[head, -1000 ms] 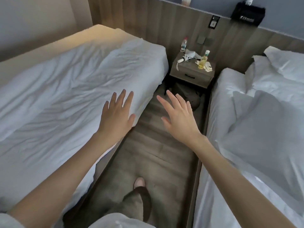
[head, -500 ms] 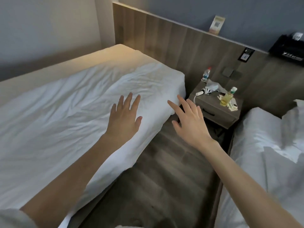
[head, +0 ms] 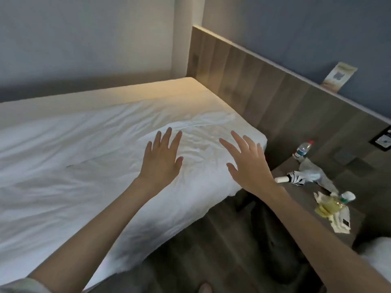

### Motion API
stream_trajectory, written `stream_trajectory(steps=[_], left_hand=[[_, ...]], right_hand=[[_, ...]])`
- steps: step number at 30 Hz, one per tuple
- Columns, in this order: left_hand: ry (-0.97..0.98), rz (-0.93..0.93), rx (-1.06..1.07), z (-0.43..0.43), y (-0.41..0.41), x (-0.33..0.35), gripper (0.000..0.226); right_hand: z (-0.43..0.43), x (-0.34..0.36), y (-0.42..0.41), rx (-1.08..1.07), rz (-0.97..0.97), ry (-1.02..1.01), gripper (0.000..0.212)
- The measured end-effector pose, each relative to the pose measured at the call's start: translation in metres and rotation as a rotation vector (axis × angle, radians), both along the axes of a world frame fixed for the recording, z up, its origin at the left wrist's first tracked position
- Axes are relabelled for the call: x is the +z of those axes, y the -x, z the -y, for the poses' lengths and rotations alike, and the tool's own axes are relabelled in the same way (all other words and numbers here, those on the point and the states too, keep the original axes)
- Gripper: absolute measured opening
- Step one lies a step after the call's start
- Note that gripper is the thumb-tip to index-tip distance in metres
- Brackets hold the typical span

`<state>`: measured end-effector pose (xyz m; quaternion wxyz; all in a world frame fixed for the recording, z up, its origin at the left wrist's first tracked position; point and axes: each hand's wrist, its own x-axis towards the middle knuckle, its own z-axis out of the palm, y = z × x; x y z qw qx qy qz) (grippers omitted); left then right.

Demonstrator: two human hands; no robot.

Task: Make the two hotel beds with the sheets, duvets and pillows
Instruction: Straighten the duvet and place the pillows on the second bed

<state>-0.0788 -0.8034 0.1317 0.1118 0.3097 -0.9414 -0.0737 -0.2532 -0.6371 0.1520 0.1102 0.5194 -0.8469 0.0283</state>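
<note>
The sheet (head: 84, 166) was seen spread and wrinkled over the bed (head: 148, 92), its near edge draped towards the floor. Both hands were held above it with fingers straight and spread, and nothing was gripped. The left hand (head: 161, 163) was over the creased part and the right hand (head: 251, 168) nearer the head corner. The bed's long axis was judged to run left to right towards the headboard (head: 254, 92), so the creases lay just ahead. The table (head: 300, 199) stood at the right.

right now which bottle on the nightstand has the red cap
The clear water bottle at the back by the headboard; the other bottle, nearer the front, holds yellow liquid and has a white cap.
</note>
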Motion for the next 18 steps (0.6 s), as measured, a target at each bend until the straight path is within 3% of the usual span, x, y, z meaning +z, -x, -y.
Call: stream_trajectory(steps=[10,18], left_hand=[[-0.022,0.041,0.245,0.041,0.127,-0.005,0.065],[-0.095,0.076,0.300,0.123,0.239,-0.050,0.065]], right_hand=[[0.094,-0.015,0.188,0.190,0.020,-0.079,0.068],[0.175,-0.053,0.320,0.162,0.087,-0.202,0.066]])
